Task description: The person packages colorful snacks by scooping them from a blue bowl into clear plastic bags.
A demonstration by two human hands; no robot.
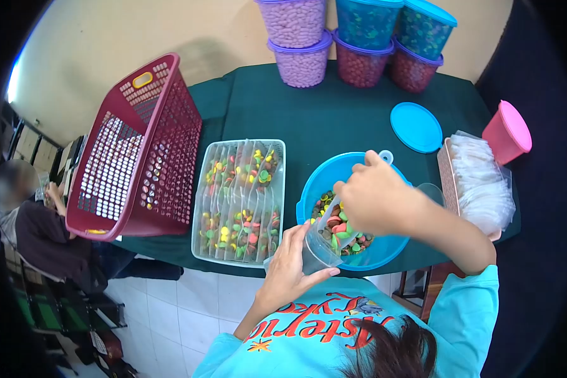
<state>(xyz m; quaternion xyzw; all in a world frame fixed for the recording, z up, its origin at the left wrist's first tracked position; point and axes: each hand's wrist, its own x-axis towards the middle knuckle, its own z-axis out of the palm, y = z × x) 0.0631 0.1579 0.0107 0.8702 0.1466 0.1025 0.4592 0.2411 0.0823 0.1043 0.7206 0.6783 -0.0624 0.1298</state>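
My right hand (pixel 378 195) is closed around a clear plastic scoop (pixel 329 215), tilted toward my left hand. Green, pink and brown button-shaped pieces (pixel 341 228) show at its mouth. My left hand (pixel 290 264) grips what looks like a clear plastic bag (pixel 321 253), held open at the near-left rim of a blue tub (pixel 390 255). Similar colourful pieces lie in the tub below, partly hidden by my hands. Left of it, a white tray (pixel 239 263) holds rows of filled clear bags (pixel 233 233).
A maroon basket (pixel 170 145) stands at the left. A box of flat clear bags (pixel 482 183), a pink lidded container (pixel 509 131) and a blue lid (pixel 416 128) are at the right. Stacked tubs (pixel 361 63) line the back. A seated person (pixel 57 233) is at far left.
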